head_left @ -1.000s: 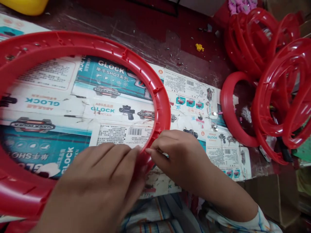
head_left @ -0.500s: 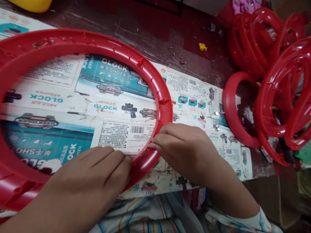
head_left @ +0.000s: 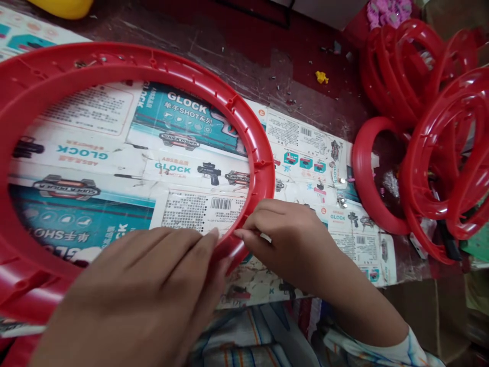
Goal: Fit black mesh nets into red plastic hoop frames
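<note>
A large red plastic ring [head_left: 262,176], its ribbed, hollow side facing up, lies over the printed cardboard in the left half of the view. My left hand [head_left: 153,285] is closed over its near side, fingers pressed together on the rim. Close by on the right, my right hand [head_left: 286,229] is pinched at the ring's near right edge, thumb and forefinger touching the rim. Anything small between those fingertips is hidden. A few small metal bits [head_left: 80,64] sit in the ring's channel at the far left.
More red rings [head_left: 424,107] are heaped at the right end of the table, with one leaning ring [head_left: 362,173] in front. Flattened cardboard [head_left: 305,137] covers the tabletop. A small yellow piece [head_left: 321,77] and purple-pink parts [head_left: 387,12] lie farther back.
My left hand has slid right along the ring toward my right hand. The right hand's pinch has shifted slightly lower on the rim. The whole view has shifted a little.
</note>
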A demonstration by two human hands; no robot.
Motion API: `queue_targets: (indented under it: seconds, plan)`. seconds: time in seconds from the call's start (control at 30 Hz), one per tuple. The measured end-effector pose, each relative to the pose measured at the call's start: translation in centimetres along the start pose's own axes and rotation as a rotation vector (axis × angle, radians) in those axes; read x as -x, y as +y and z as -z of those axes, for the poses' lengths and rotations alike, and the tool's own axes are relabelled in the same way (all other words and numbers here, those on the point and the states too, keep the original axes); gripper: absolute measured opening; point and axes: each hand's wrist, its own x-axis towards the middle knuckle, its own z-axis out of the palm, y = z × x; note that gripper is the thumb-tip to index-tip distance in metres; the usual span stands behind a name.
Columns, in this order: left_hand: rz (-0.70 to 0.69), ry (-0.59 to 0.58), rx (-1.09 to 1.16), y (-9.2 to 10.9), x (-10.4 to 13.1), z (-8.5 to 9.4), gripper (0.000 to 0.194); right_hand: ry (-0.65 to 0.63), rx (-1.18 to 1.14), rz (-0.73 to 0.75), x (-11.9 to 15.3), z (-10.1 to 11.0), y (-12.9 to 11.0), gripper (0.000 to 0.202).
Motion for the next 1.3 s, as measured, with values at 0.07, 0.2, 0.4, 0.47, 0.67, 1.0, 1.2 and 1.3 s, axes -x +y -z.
queue_targets:
  seconds: [0.07,0.2,0.4,0.47,0.67,1.0,1.2,1.3]
  plan:
    - [-0.090,-0.029,-0.107,0.5,-0.5,-0.6,0.017,0.010,0.005,0.001,0.1,0.0,0.1,0.027]
    - [-0.126,-0.074,-0.165,0.3,-1.0,-1.3,0.016,-0.008,-0.035,0.037,0.6,0.7,0.6,0.026]
    - [-0.172,-0.152,-0.144,-1.0,-0.4,-1.2,0.018,0.128,0.081,0.144,0.4,1.3,1.1,0.026]
    - [-0.147,-0.184,-0.127,-1.2,0.0,-1.1,0.022,0.115,0.093,0.142,0.2,1.1,1.0,0.026]
    - [-0.152,-0.159,-0.078,-1.5,0.5,-0.4,0.033,-0.009,0.081,0.085,-0.1,0.6,0.4,0.021]
    - [-0.173,-0.076,-0.064,0.1,-2.2,-0.5,0.022,0.004,0.027,0.087,-0.1,0.4,0.3,0.021]
    - [-0.196,-0.029,-0.155,0.2,-2.3,-0.7,0.025,0.012,-0.045,0.158,-0.1,0.5,0.8,0.023]
    - [-0.153,-0.013,-0.177,0.7,-2.3,-0.8,0.028,-0.011,-0.039,0.157,-0.3,0.7,0.9,0.025]
